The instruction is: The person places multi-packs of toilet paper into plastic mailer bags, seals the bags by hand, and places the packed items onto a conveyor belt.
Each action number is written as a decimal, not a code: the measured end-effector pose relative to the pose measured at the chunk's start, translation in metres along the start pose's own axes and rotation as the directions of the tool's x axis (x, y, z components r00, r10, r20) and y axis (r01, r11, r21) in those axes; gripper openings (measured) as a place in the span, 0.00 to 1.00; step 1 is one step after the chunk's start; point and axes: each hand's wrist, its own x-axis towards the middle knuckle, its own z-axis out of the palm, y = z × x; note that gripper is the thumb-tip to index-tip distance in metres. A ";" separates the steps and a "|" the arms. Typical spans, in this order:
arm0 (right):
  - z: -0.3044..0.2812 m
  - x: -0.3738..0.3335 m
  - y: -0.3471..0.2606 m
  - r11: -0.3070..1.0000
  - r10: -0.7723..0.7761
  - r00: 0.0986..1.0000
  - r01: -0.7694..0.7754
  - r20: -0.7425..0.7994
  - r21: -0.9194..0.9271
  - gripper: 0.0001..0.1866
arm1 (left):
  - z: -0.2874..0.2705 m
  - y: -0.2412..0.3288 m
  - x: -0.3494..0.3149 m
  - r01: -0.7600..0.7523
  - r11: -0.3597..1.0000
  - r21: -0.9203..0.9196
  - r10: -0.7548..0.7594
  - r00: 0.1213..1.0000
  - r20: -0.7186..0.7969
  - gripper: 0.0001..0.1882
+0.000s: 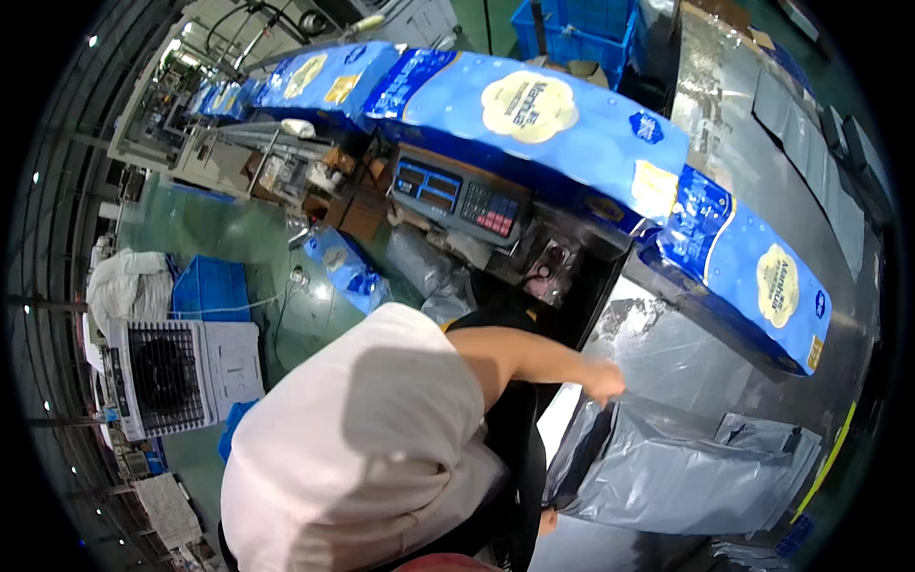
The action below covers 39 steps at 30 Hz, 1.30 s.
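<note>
A grey plastic mailing bag [681, 467] lies on the metal table, its dark inner side showing at the mouth near my body. My left hand [602, 381], slightly blurred, is closed at the upper corner of that mouth, pinching the bag's edge. Close to the lower corner of the mouth is my right hand [548, 521]. Only a small part of it shows, and its fingers are hidden. Beyond my left hand, a long blue tissue pack [748, 272] rests on the table, end to end with another large blue pack [534, 119].
A weighing scale [457, 195] with a keypad sits below the row of blue packs. Flat grey bags [810, 153] lie along the table's far side. Blue crates [577, 33] stand behind the packs. An air cooler [176, 372] and a blue bin [212, 289] are on the floor left.
</note>
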 end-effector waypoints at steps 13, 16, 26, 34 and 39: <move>0.134 0.017 -0.146 0.473 -0.823 0.562 0.601 -0.081 -0.644 0.19 | -0.026 -0.043 -0.005 -0.039 0.969 -0.242 0.066 0.992 0.105 0.11; 0.150 -0.033 -0.172 0.740 -0.666 0.741 0.642 -0.087 -0.202 0.12 | -0.027 -0.056 -0.010 0.151 0.911 -0.384 -0.066 0.972 0.227 0.11; 0.165 -0.062 -0.171 0.705 -0.706 0.702 0.682 -0.099 -0.196 0.03 | -0.029 -0.016 0.020 0.156 0.988 0.009 -0.151 0.943 0.296 0.15; 0.077 -0.310 0.137 0.774 0.190 0.921 0.073 0.341 -0.629 0.19 | -0.074 -0.061 0.024 0.179 0.972 -0.152 -0.073 0.844 0.531 0.16; 0.063 -0.207 0.060 0.819 -0.012 0.963 0.163 0.268 -0.550 0.20 | -0.095 -0.016 0.054 -0.362 0.809 0.464 0.345 0.930 0.124 0.29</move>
